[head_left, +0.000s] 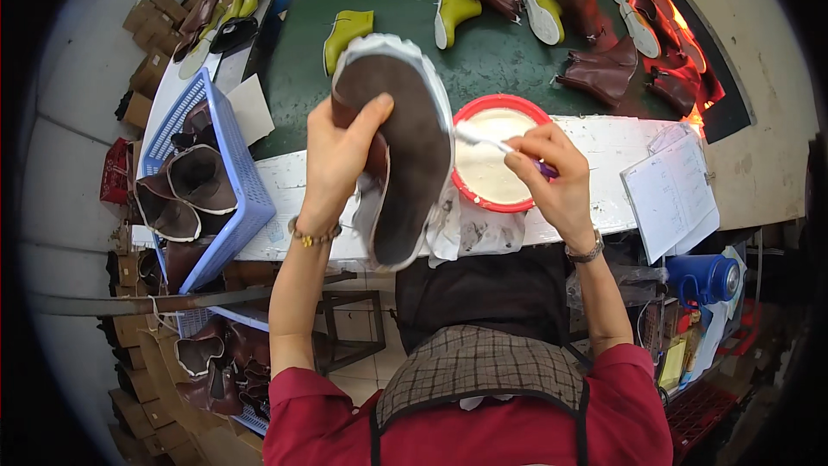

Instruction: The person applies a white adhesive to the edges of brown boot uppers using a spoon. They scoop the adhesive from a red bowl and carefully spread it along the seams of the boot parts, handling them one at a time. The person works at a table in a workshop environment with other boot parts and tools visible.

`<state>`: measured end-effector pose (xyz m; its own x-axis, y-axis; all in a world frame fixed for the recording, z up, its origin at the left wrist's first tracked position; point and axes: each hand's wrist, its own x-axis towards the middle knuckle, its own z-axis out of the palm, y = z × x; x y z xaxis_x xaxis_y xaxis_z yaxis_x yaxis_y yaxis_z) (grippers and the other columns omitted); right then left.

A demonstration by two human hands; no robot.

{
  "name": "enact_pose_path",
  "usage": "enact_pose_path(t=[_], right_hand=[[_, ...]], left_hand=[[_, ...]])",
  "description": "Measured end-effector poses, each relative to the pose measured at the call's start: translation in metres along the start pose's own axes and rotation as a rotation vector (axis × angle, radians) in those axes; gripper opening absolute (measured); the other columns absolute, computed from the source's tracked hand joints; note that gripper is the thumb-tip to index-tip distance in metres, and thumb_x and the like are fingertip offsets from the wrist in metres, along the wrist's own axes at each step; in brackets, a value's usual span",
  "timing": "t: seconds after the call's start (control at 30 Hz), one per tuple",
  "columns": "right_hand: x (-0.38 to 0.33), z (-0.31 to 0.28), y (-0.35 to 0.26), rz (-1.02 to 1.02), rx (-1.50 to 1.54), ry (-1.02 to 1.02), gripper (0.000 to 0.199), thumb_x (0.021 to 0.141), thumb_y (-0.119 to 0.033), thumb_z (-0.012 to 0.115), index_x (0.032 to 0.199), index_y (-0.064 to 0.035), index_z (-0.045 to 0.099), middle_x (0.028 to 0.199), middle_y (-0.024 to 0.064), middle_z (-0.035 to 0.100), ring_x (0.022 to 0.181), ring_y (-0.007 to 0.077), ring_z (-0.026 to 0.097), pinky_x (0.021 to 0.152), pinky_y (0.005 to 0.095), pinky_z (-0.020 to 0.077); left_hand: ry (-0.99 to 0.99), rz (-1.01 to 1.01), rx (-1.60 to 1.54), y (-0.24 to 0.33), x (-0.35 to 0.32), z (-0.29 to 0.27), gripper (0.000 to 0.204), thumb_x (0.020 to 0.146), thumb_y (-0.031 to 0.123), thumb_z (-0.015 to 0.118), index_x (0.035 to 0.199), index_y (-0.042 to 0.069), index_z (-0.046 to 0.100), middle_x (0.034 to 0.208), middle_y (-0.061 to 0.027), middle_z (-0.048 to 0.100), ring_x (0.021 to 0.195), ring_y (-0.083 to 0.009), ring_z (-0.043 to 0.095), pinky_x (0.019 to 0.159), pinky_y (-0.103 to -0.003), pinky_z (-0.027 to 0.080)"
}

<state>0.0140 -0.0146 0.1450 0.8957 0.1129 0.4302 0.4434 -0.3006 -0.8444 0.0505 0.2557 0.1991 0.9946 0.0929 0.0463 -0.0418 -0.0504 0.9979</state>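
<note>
My left hand [349, 142] is closed on a brown boot [405, 147], its dark, flat bottom turned up toward me and the thumb pressed on it. A whitish band runs around the boot's edge, ragged at the toe. Between the fingers of my right hand [552, 174] is a small brush [490, 140] with a white head and a purple handle end. The brush head is close to the boot's right edge; whether they touch I cannot tell. Below the brush stands a red bowl [460, 174] of cream-coloured liquid, partly hidden by the boot and my hand.
Yellow-green boots [457, 13] and brown boots [601, 69] lie across the green work surface [388, 17], some under red light. A blue basket [250, 198] of boots stands left. A notebook [668, 194] and a blue flask [703, 279] are right. A stained cloth [483, 233] lies below the bowl.
</note>
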Motion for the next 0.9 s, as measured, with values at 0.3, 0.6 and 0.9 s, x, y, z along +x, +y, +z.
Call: enact_pose_path(t=[0.3,0.6,0.9], right_hand=[[0.014,0.074,-0.026,-0.113,0.007,-0.158,0.021,0.082,-0.007,0.079,0.101,0.0013,0.074,0.079,0.0155,0.068,0.067,0.0311,0.064,0.06,0.0343,0.0495],[0.024,0.061,-0.04,-0.173,0.251,-0.136,0.026,0.081,-0.009,0.083,0.105,-0.0005,0.075,0.087,0.0096,0.071,0.077,0.0197,0.067,0.064,0.0302,0.0508],[-0.03,-0.057,0.036,0.076,-0.773,0.019,0.019,0.088,-0.019,0.077,0.105,-0.0126,0.08,0.088,0.0025,0.065,0.066,0.0187,0.063,0.059,0.0305,0.0477]], left_hand=[[-0.014,0.148,-0.075,0.001,0.055,-0.009,0.052,0.094,0.018,0.074,0.136,-0.001,0.049,0.118,-0.0097,0.067,0.105,-0.0155,0.064,0.089,-0.031,0.053],[0.098,0.519,0.539,-0.051,-0.039,0.011,0.117,0.069,0.001,0.087,0.161,0.003,0.015,0.142,-0.0232,0.048,0.128,-0.0371,0.054,0.105,-0.042,0.047],[0.156,0.563,0.6,-0.071,-0.052,0.001,0.098,0.073,-0.014,0.07,0.159,0.0,0.026,0.159,-0.0211,0.039,0.144,-0.0334,0.043,0.115,-0.036,0.035]])
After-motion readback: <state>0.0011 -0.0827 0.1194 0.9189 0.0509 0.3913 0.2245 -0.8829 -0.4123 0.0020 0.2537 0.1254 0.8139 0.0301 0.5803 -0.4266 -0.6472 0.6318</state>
